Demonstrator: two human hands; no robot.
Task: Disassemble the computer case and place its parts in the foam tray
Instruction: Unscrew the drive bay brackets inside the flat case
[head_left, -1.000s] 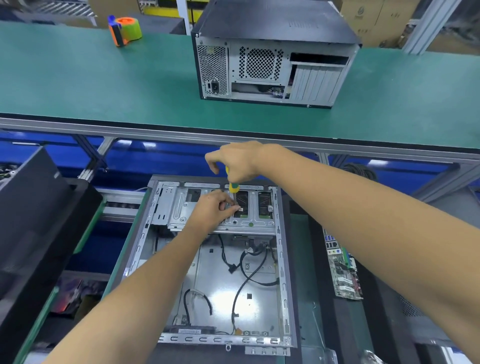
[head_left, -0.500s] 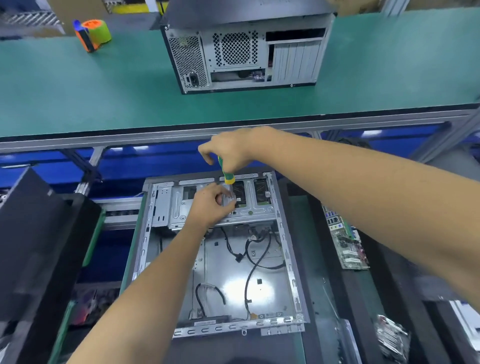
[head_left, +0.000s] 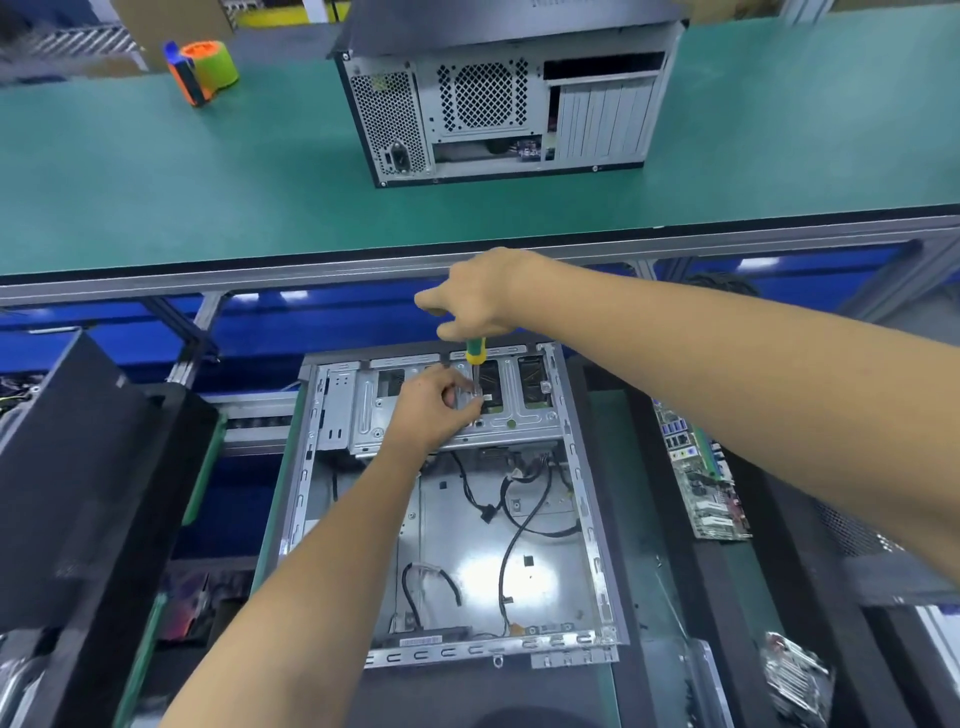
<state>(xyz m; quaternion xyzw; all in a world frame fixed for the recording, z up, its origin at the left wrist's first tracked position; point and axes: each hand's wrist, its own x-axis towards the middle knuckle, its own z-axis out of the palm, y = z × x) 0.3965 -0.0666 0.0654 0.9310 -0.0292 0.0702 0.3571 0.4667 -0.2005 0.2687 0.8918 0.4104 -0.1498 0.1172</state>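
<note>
Gripping the screwdriver (head_left: 475, 352) upright, my right hand (head_left: 480, 299) hides most of its handle; my left hand (head_left: 434, 405) pinches at the tip, which I can't make out, on the drive cage (head_left: 524, 415) of the open computer case (head_left: 587, 519). One second case (head_left: 498, 98) sits on the tabletop (head_left: 208, 197) at its far edge; one motherboard (head_left: 701, 483) lies right.

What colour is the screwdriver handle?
Green and yellow screwdriver handle, seen in the head view.

**One head-worn view, looking down**

A single wide-angle camera sits on the person's head, facing forward and steeply downward. The open computer case (head_left: 457, 509) lies close below; the green bench (head_left: 208, 182) stretches beyond, farther off.
</note>
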